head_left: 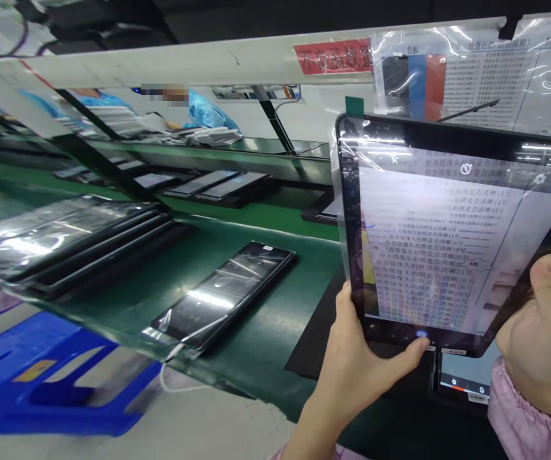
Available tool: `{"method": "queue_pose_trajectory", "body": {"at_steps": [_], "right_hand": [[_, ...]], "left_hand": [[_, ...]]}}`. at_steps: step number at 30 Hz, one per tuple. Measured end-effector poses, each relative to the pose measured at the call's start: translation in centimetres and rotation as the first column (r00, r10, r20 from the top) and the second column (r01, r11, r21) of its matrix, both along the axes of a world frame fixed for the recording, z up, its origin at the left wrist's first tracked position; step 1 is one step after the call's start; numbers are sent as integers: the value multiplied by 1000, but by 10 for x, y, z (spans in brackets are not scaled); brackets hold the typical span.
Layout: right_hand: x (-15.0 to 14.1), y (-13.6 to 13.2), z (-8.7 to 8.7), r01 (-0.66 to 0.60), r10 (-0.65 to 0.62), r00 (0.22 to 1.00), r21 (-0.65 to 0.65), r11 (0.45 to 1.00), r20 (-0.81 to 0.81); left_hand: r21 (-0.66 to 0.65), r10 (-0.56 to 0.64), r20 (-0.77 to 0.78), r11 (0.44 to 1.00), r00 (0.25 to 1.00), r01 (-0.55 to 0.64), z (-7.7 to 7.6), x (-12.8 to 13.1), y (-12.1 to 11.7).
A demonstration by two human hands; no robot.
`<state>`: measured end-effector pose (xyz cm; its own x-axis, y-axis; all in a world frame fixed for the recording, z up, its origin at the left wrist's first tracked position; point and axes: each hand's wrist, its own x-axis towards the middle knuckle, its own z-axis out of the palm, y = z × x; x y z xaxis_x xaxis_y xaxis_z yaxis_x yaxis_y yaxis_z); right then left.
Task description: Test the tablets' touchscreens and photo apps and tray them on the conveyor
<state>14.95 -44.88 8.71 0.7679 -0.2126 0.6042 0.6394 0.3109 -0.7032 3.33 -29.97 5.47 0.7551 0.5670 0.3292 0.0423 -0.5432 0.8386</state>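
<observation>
Both hands hold up a black tablet [419, 249] covered in clear film, with a green tab at its top left corner. Its lit screen shows a camera picture of printed lines of text. My left hand [356, 364] grips the lower left edge, its thumb at the round blue button at the bottom of the screen. My right hand [544, 313] is closed around the right edge, thumb on the front, fingers hidden behind. Beneath, a second lit tablet [465, 377] lies partly covered by the raised one. Behind it hangs a plastic-covered printed chart [491, 83].
On the green bench lies a dark tablet [227, 294] with a white cable [163, 377]. Stacked film-wrapped tablets [64, 236] stand at the left. A blue stool [50, 377] is below the bench edge. Further tablets [218, 185] lie behind; a person in blue [208, 112] is beyond.
</observation>
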Motion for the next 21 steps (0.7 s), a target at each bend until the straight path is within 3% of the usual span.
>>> {"method": "queue_pose_trajectory", "body": {"at_steps": [8,12,15,18,21], "right_hand": [[-2,2,0,56,-56,998,-53,997,-12],[-2,3,1,33,-33,999,10,999,-1],[-1,1,1,-16,20,998,67,998,-60],[0,-1,2,-112,122,976,64,992,-181],[0,0,3,-168,169,947,29,985,-273]], "left_hand": [[30,-41,22,999,999,40,-1,-2,1],[28,-55,22,998,998,55,-5,-1,5],[60,-196,-11,979,981,196,-4,-4,16],[60,-388,-51,919,920,391,-3,-11,32],[24,-455,-71,889,887,458,-8,-17,45]]}}
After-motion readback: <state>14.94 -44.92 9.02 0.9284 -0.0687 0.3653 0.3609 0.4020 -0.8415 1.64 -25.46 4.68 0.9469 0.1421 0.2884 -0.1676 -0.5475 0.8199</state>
